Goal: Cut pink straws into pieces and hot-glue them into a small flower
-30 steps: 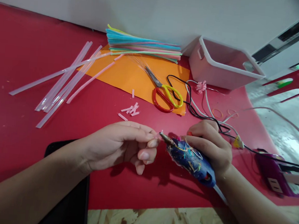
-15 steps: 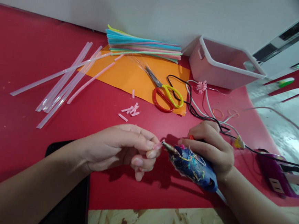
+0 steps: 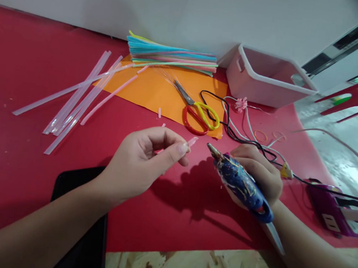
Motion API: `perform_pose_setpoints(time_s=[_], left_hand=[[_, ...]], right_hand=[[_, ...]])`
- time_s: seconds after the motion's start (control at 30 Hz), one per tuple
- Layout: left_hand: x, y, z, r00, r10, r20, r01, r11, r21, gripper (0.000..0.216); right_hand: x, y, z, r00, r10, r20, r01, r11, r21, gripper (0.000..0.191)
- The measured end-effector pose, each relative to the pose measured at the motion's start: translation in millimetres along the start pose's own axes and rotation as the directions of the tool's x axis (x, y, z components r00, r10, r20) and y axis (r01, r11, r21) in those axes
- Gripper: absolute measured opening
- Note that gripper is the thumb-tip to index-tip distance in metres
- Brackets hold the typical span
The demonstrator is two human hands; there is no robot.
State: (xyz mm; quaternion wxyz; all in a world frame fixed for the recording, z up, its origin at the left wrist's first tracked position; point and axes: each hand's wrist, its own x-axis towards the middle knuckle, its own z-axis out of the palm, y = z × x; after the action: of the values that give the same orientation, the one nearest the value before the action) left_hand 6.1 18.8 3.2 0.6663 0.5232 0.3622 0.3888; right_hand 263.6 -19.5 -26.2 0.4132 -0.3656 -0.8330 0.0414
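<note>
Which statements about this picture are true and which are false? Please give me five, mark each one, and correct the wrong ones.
1. The scissors lie at least partly on the orange sheet. True.
2. The right hand holds the scissors. False: it holds the glue gun.
3. The left hand pinches a small pink piece. True.
4. The glue gun touches the pink piece. False: a gap shows between them.
5. The pink flower is outside the bin. True.

rough glue gun (image 3: 240, 182); glossy, probably plastic sticks (image 3: 74, 111)
</note>
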Motion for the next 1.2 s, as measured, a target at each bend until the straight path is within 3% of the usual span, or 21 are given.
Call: perform_pose_setpoints(time_s=[0.1, 0.23, 0.47, 0.7, 1.2], left_hand=[[-1.9, 0.1, 0.3, 0.991, 0.133, 0.004, -0.132, 0.971, 0.2, 0.016], [-3.6, 1.0, -1.1, 0.979, 0.183, 0.091, -0.202, 0.927, 0.316, 0.016], [-3.7, 2.8, -3.0, 0.978, 0.136, 0.159, -0.184, 0.919, 0.35, 0.019], [-2.9, 5.6, -2.4, 0.966, 0.118, 0.228, -0.189, 0.928, 0.321, 0.02], [-4.1, 3.4, -3.2, 0.965, 0.132, 0.227, -0.196, 0.937, 0.29, 0.02]], right_hand=[[-2.9, 0.5, 0.8, 0.997, 0.077, 0.006, -0.077, 0.992, 0.098, 0.02], [-1.3, -7.5, 2.2, 0.977, 0.213, -0.023, -0.207, 0.964, 0.167, 0.018], [8.0, -17.1, -0.7, 0.967, 0.253, 0.004, -0.25, 0.952, 0.176, 0.013], [1.7, -9.9, 2.5, 0.97, 0.236, 0.048, -0.24, 0.922, 0.303, 0.012], [0.1, -9.7, 5.5, 0.974, 0.221, 0.046, -0.224, 0.923, 0.314, 0.007]])
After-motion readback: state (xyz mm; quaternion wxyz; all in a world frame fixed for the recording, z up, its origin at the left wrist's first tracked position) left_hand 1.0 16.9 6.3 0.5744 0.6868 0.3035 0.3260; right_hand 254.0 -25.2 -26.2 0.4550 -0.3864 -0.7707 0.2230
